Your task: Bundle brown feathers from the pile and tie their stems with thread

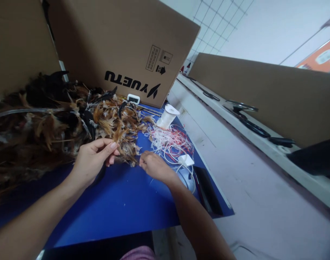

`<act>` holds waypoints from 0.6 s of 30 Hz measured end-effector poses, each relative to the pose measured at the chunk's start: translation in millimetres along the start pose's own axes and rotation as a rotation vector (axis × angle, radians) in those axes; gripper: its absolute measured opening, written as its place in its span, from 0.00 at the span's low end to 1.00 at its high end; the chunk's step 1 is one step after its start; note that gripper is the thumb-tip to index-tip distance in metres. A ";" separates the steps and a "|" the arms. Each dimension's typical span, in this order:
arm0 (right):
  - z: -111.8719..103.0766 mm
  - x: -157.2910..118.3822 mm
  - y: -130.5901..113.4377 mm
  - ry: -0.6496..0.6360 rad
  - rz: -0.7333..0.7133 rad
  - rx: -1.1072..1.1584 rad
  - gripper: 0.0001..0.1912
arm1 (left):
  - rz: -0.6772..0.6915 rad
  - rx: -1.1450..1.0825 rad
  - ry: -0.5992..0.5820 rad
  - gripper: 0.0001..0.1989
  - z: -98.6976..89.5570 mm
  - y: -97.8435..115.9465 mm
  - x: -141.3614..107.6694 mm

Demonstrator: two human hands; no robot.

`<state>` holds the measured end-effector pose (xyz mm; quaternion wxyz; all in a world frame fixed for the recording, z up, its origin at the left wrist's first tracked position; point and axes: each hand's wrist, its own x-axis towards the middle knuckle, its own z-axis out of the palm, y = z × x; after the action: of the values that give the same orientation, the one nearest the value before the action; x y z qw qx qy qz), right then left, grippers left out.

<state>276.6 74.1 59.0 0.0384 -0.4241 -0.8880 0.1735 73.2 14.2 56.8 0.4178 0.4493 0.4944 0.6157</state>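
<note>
My left hand [97, 159] is closed in a pinch above the blue table [118, 202], at the near edge of a large heap of brown and black feathers [116, 122]. Whatever lies between its thumb and forefinger is too small to make out. To its right, my right hand [154, 164] has its fingers curled together, and what they hold, if anything, is hidden. Just beyond the right hand lies a tangle of white and red strings [171, 141]. A white spool [168, 116] stands behind the strings.
A large cardboard box [121, 43] rises behind the feathers, with a small white digital device [133, 99] at its foot. A white square object [185, 160] with a cable and a black phone-like object [207, 191] lie at the right. Scissors [243, 106] rest on a ledge.
</note>
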 end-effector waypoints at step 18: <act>-18.5 -17.8 3.5 0.367 0.056 0.770 0.04 | -0.206 -0.206 -0.255 0.10 6.7 8.5 -5.0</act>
<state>294.5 67.6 76.6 0.3467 -0.4267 -0.7249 0.4150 80.4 9.5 65.1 0.5815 0.4256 0.4153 0.5553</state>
